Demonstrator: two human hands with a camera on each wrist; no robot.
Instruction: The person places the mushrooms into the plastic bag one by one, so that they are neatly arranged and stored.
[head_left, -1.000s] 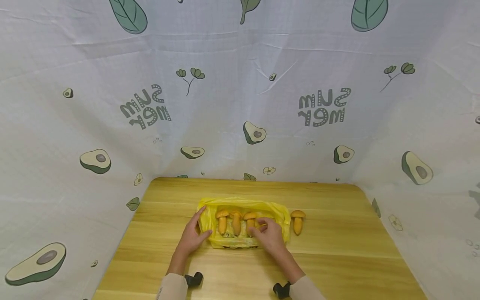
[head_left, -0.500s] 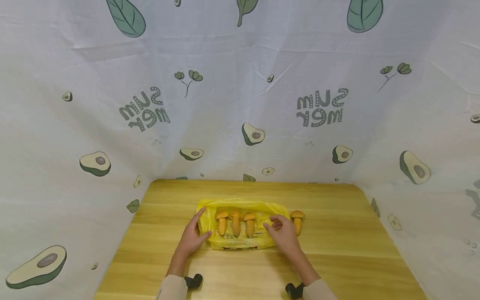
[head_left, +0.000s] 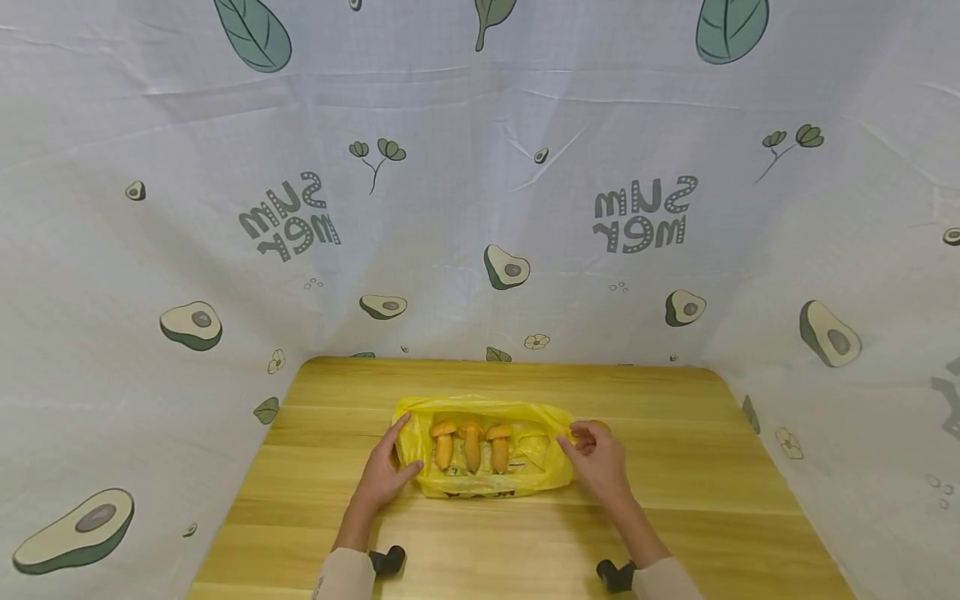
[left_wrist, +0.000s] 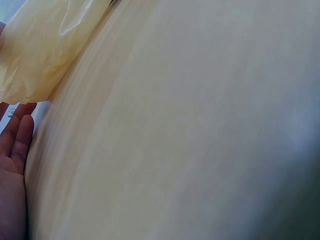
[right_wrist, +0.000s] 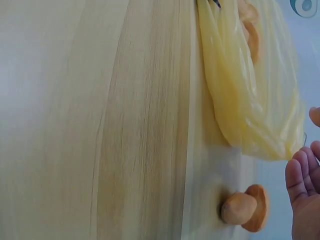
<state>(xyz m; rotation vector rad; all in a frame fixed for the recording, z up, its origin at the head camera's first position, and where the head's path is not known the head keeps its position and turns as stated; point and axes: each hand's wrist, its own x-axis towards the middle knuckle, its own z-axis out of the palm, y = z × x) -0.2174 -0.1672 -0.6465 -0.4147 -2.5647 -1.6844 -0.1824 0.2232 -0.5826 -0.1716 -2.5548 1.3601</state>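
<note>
An open yellow plastic bag lies on its side along the table, with three orange, mushroom-shaped pieces in it, such as the middle mushroom. My left hand rests against the bag's left end, thumb and index finger spread along its rim. At the right end, my right hand is held with bent fingers, their tips right at the bag's edge. One more mushroom lies outside the bag; in the head view my right hand covers most of it.
The wooden table has a white curtain with avocado prints behind it and along both sides. Black wrist-camera mounts, such as the left mount, stick out inward from beige sleeves.
My right hand has let go of the rightmost mushroom in the bag and moved right to the bag's end, now overlapping the outside mushroom. My left hand has stayed in place.
</note>
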